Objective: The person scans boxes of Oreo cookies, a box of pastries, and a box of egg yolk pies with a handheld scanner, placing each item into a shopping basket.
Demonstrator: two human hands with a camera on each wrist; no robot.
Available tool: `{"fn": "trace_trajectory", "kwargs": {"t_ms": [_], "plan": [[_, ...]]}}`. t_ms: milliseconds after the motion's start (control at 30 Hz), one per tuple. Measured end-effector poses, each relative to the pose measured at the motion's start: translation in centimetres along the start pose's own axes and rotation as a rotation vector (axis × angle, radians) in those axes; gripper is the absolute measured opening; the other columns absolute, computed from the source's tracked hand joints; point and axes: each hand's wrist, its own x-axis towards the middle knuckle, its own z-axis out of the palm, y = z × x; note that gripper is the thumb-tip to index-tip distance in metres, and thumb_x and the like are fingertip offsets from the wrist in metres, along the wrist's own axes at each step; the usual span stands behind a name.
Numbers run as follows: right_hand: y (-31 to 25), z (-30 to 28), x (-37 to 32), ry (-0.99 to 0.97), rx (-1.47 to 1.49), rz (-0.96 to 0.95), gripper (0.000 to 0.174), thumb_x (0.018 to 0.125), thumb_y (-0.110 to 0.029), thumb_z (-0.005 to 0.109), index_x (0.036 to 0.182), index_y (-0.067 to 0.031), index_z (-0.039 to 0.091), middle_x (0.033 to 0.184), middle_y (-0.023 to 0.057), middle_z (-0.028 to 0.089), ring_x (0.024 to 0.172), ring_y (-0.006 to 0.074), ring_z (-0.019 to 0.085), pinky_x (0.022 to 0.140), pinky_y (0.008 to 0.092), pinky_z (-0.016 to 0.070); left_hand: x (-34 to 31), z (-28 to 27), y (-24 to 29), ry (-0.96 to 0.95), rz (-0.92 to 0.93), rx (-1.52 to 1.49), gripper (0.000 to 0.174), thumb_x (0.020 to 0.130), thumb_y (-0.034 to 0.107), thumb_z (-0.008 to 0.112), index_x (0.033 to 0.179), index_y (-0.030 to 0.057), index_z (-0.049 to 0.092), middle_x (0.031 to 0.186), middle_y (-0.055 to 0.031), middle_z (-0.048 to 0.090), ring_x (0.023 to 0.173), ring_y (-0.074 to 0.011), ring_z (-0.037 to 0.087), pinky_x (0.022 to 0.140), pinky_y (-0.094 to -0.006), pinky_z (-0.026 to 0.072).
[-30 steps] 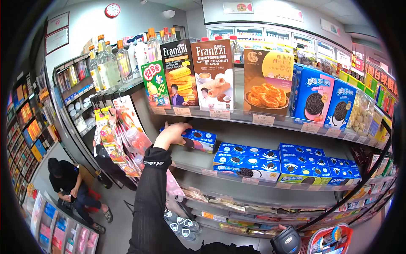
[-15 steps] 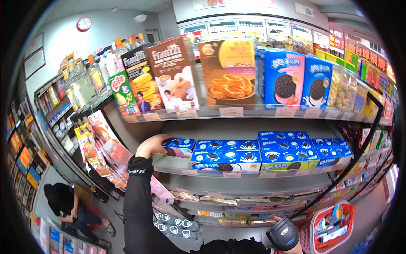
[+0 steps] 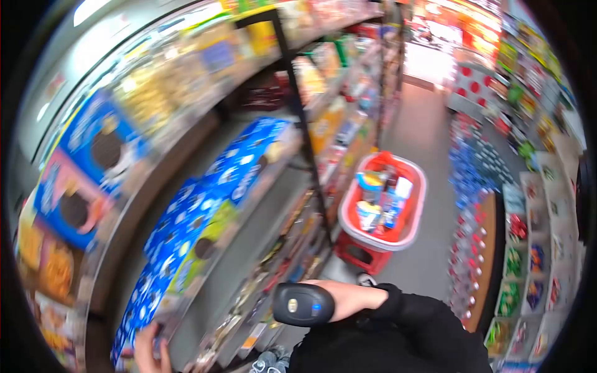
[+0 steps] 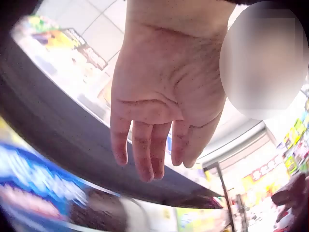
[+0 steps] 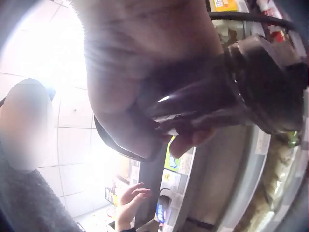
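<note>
My right hand (image 3: pixel 353 297) grips a black handheld scanner (image 3: pixel 303 304) in the head view; in the right wrist view its fingers curl round the dark handle (image 5: pixel 203 92). At the lower left of the head view my left hand (image 3: pixel 150 351) is beside the row of blue cookie boxes (image 3: pixel 186 214) on the shelf. The left wrist view shows this hand (image 4: pixel 164 92) with fingers extended and nothing in them, in front of the shelf. The head view is blurred.
A red and white basket (image 3: pixel 413 233) with packages in it stands on a red stool (image 3: pixel 362 256) in the aisle. Wrapped bottles (image 3: pixel 466 248) line the aisle's right side, beside shelves of snacks (image 3: pixel 513 292). A black upright post (image 3: pixel 305 133) crosses the left shelves.
The view has swung right towards the aisle. My left hand has let go of the blue box at the shelf's left end. The scanner, still in my right hand, is now nearer mid-view.
</note>
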Motion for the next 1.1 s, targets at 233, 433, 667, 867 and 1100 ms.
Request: {"fn": "trace_trajectory", "kwargs": {"t_ms": [233,433,667,867,1100], "plan": [[1.0,-7.1,-7.1,0.318,-0.098,0.198,0.062,0.063,-0.012,0.070,0.117,-0.0006,0.041,0.111,0.0139,0.049,0.103,0.0229,0.048,0.088,0.0327,0.0374,7.1,15.6,8.5,-0.454,0.268,-0.306,0.031,0.072,0.006,0.058,0.103,0.0033,0.054,0.097,-0.0135,0.058,0.092,-0.0283,0.054,0.079,-0.0339,0.0417],[2.1,-14.1,-14.3,0.592,-0.064,0.278,0.067,0.062,-0.008,0.069,0.120,0.0000,0.038,0.116,0.0131,0.048,0.108,0.0206,0.046,0.092,0.0312,0.0346,12.8,33.5,19.4,-0.804,0.358,-0.747,0.028,0.077,0.013,0.059,0.103,0.0016,0.055,0.088,-0.0121,0.060,0.079,-0.0181,0.058,0.070,-0.0289,0.0449],[2.9,-19.6,-22.5,0.819,-0.079,0.449,0.066,0.059,-0.008,0.071,0.117,-0.0008,0.042,0.110,0.0117,0.052,0.102,0.0202,0.051,0.087,0.0324,0.0388,13.3,51.1,31.3,-0.812,0.269,-0.711,0.030,0.080,0.018,0.050,0.104,0.0000,0.054,0.083,-0.0176,0.060,0.078,-0.0285,0.059,0.069,-0.0336,0.0456],[4.1,-21.6,-25.9,0.987,-0.014,0.575,0.063,0.058,-0.006,0.071,0.115,-0.0009,0.044,0.105,0.0094,0.055,0.097,0.0181,0.053,0.084,0.0297,0.0400,13.3,55.6,38.1,-0.760,0.140,-0.606,0.053,0.076,0.024,0.058,0.117,-0.0045,0.039,0.101,-0.0248,0.054,0.092,-0.0340,0.054,0.077,-0.0373,0.0434],[5.7,-22.9,-27.9,1.039,0.045,0.579,0.061,0.056,-0.007,0.072,0.111,-0.0007,0.047,0.103,0.0090,0.056,0.095,0.0172,0.054,0.083,0.0294,0.0413,13.5,56.1,41.4,-0.696,0.242,-0.473,0.055,0.073,0.023,0.060,0.116,-0.0020,0.038,0.096,-0.0238,0.053,0.089,-0.0376,0.052,0.073,-0.0422,0.0434]]}}
